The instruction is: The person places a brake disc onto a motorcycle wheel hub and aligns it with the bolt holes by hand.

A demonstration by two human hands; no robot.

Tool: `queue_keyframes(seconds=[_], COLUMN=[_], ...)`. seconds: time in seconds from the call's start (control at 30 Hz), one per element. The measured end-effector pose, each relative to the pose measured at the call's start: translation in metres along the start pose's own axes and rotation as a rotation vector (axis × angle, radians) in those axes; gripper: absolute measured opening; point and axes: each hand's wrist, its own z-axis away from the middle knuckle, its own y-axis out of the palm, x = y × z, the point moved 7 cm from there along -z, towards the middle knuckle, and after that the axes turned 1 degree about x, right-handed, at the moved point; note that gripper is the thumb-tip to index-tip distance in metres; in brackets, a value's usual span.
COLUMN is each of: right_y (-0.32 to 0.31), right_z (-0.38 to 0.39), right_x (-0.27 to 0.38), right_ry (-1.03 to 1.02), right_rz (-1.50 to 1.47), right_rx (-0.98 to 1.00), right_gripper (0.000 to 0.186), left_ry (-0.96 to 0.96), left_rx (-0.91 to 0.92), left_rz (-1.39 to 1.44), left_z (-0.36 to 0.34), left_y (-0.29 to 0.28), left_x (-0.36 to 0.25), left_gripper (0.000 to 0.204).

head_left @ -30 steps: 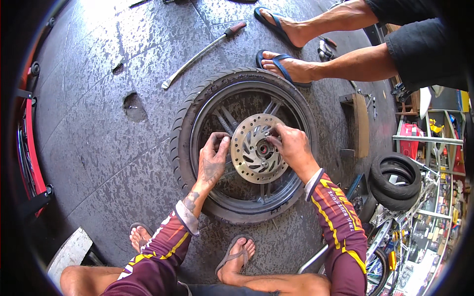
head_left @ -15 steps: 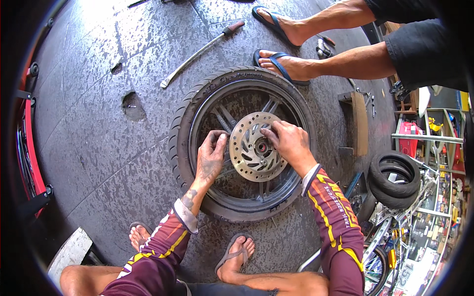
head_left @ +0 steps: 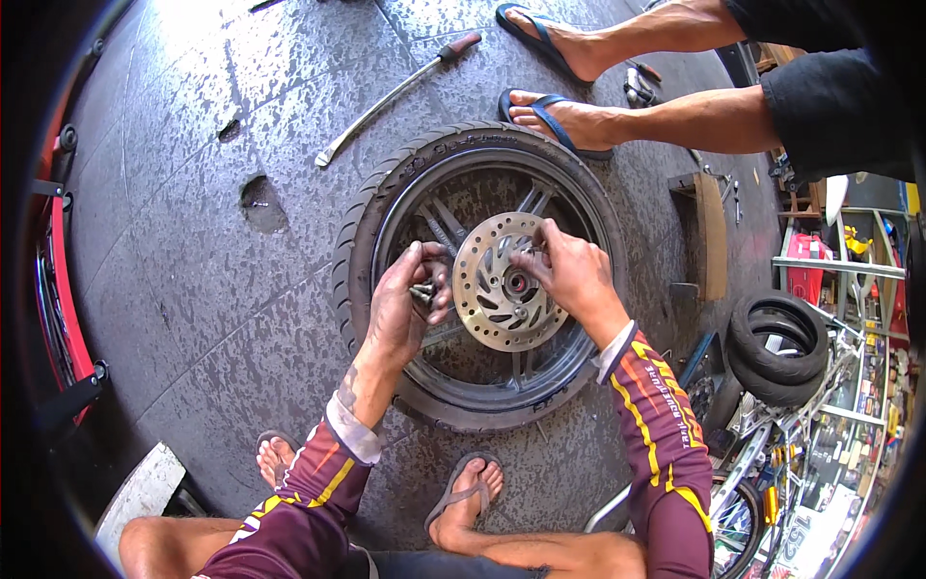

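Observation:
A motorcycle wheel (head_left: pixel 424 409) with a black tyre lies flat on the floor before me. On its hub sits a drilled steel brake disc (head_left: pixel 482 330). Over the wheel's left side, my left hand (head_left: pixel 394 311) is curled, palm partly up, around a few small metal bolts (head_left: pixel 422 292). My right hand (head_left: pixel 577 278) is above the disc's upper right part, thumb and fingers pinched together. Whatever is between those fingertips is too small and hidden to name. The hub's bearing hole (head_left: pixel 519 283) shows below the right thumb.
A long tyre lever (head_left: pixel 395 95) with a brown handle lies beyond the wheel. Another person's sandalled feet (head_left: pixel 559 121) stand at the far right rim. A wooden block (head_left: pixel 710 236), stacked tyres (head_left: pixel 777 362) and shelving are to the right, a red rack (head_left: pixel 64 309) at the left.
My left hand has turned and its fingers have opened a little, so the bolts show. The right hand stays pinched over the disc. The whole view has shifted slightly.

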Motion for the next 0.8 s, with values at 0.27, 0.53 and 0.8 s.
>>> queue_keyframes(seconds=[0.27,0.53,0.8], right_y=[-0.012,-0.016,-0.005], right_z=[-0.001,0.053,0.077], right_x=[-0.011,0.057,0.025], right_ry=[0.178,-0.286,-0.207], right_rz=[0.141,-0.227,-0.472], right_rx=[-0.046,-0.051,0.049], right_gripper=[0.044,0.037,0.025], left_ry=[-0.074,-0.120,-0.330], left_rx=[0.251,0.426,0.246], left_rz=[0.433,0.373,-0.018], left_z=[0.006,0.008,0.036], left_y=[0.038,0.046,0.060], left_x=[0.017,0.059,0.101], left_gripper=[0.044,0.042,0.051])
